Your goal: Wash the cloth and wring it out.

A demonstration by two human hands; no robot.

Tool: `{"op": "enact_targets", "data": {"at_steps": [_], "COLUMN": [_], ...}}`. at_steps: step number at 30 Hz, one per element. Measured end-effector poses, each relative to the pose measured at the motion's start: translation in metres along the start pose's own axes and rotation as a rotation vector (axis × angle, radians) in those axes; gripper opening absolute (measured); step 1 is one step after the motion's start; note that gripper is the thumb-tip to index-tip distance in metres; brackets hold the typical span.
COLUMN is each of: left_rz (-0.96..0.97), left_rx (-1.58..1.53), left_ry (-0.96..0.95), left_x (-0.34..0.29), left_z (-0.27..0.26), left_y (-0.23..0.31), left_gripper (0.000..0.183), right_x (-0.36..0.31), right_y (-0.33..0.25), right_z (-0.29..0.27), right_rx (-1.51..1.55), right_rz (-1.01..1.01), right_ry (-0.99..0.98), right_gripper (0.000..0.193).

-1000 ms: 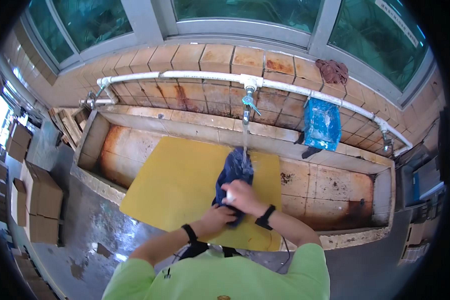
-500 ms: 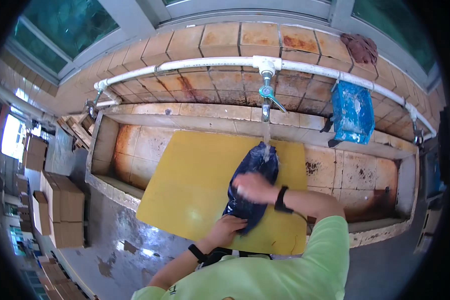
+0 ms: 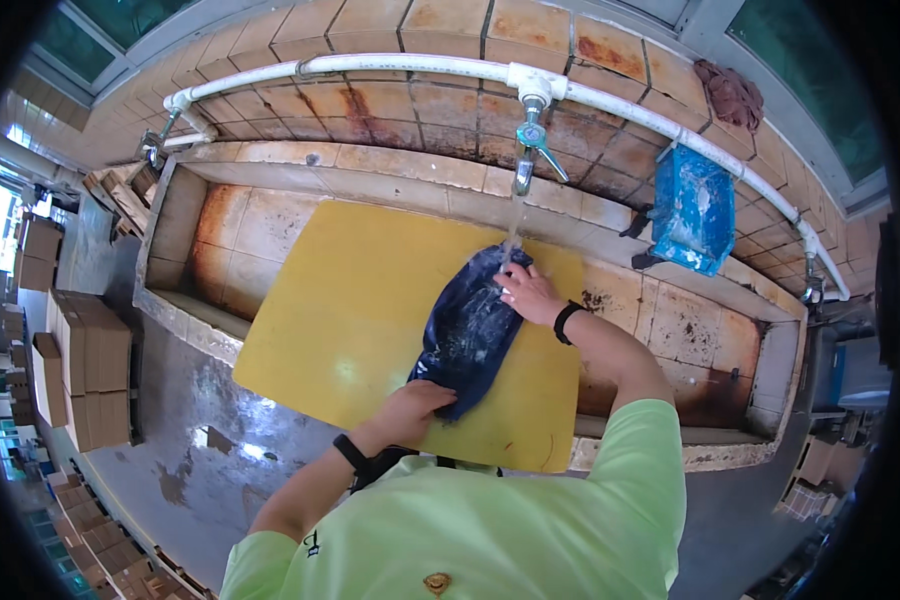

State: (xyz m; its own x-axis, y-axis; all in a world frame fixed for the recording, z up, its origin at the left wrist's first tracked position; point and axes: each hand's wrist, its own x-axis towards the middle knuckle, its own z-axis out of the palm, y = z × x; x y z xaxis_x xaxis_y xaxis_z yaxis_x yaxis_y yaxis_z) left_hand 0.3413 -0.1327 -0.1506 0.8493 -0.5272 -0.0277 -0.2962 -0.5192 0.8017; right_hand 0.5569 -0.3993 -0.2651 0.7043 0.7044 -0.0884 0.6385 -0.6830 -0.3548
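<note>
dark blue cloth [image 3: 465, 335]: lies wet and spread lengthwise on the yellow board [image 3: 320, 320], set across the trough sink [image 3: 710, 456], with the far end under the water [image 3: 516, 222] falling from the tap [image 3: 523, 172]. at the near end, left grip [image 3: 410, 412], fingers over the cloth; cannot tell whether clenched or merely pressing. at the far right edge, right grip [image 3: 532, 296], fingers laid on the cloth close beside the water; cannot tell whether pinching or only resting. likeliest trouble, judging from this: skidding of the cloth over a probably slick board, through too light a hold at the near end during a hard push or pull. also possible: bunching or folding at the far end, from uneven pressure by the right grip. might splash the green shirt [image 3: 490, 520] or the black right wristband [image 3: 567, 322], because of fingers so near the water. could even tilt or slide the board, by leaning too heavily on the edge overhanging the near rim.
</note>
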Motion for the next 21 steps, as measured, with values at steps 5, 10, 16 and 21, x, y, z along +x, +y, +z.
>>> {"op": "enact_targets", "data": {"at_steps": [5, 10, 16, 21], "left_rz": [-0.173, -0.72, -0.676, -0.644], "left_rx": [0.526, -0.209, 0.212, 0.296], "left_ry": [-0.203, 0.363, 0.278, 0.187], "left_x": [0.051, 0.051, 0.004, -0.018], "left_z": [-0.038, -0.045, -0.009, -0.007], "left_y": [0.048, 0.026, 0.005, -0.005], "left_gripper": [0.019, 0.02, 0.047, 0.037], "right_x": [0.011, 0.004, 0.001, 0.02], "right_y": [0.002, 0.009, -0.14, -0.139], "right_z": [-0.008, -0.053, -0.051, 0.003], "right_rx": [0.008, 0.149, 0.42, 0.079], "right_rz": [0.093, 0.378, -0.117, -0.378], "right_ry": [-0.12, -0.051, 0.0, 0.02], "right_gripper": [0.037, 0.032, 0.033, 0.032]}}
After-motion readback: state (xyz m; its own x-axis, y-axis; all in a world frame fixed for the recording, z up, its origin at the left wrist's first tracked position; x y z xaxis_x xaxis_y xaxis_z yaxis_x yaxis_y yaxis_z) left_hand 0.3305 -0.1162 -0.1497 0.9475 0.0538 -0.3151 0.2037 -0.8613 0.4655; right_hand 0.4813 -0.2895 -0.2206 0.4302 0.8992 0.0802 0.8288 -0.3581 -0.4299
